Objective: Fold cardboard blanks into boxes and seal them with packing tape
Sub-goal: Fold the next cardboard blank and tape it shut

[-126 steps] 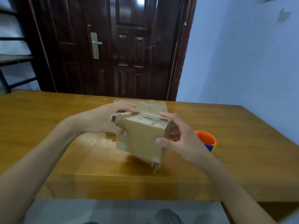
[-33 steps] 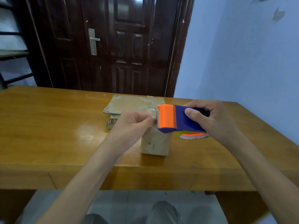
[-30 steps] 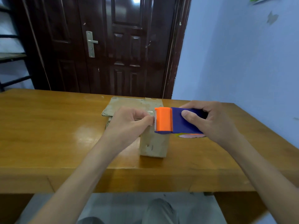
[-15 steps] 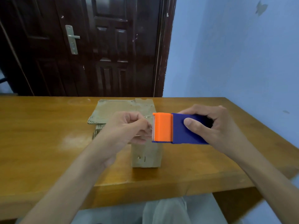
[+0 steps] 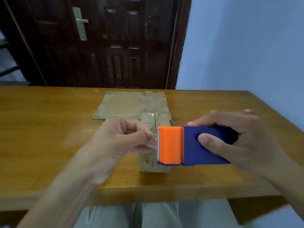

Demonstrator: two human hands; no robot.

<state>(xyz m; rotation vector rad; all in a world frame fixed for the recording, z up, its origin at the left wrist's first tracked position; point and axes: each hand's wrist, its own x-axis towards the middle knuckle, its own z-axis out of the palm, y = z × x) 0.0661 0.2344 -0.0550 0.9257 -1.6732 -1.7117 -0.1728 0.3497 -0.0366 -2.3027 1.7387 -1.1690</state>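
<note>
Tape [image 5: 152, 144] is pinched by the left hand [image 5: 121, 139] at the dispenser [image 5: 189, 145], which is gripped by the right hand [image 5: 243, 139], with the box [image 5: 153, 163] beneath both.

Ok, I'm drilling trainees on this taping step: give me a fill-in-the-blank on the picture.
1. The right hand grips the blue and ____ tape dispenser.
2. The left hand pinches the clear tape end at the dispenser's ____ edge.
3. The folded box stands on the wooden ____.
4. The flat cardboard blanks lie ____ the box.

Missing: orange; serrated; table; behind
</note>
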